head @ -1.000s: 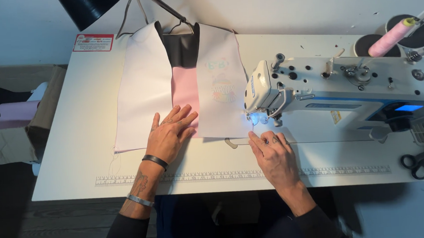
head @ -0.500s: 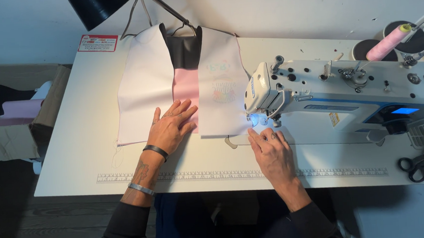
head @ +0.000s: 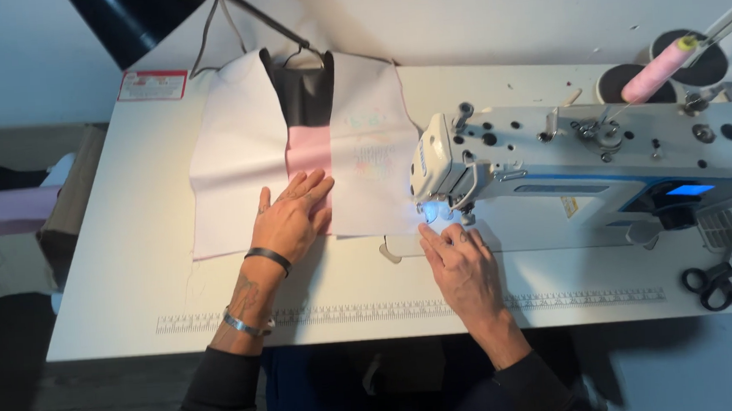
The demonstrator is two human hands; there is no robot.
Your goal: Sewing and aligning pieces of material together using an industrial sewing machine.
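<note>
On counter (head: 116, 271), our left hand (head: 291, 218) flat, open, pressing pink-and-white fabric (head: 236, 154); right hand (head: 463, 263) open, fingertips beside sewing machine (head: 583, 154) needle, gripping nothing.

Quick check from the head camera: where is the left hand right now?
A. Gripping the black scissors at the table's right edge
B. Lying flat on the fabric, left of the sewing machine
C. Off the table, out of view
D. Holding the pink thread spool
B: the left hand lies flat, fingers spread, on the pink and white fabric, left of the sewing machine; the scissors sit untouched on the table's right side.
</note>
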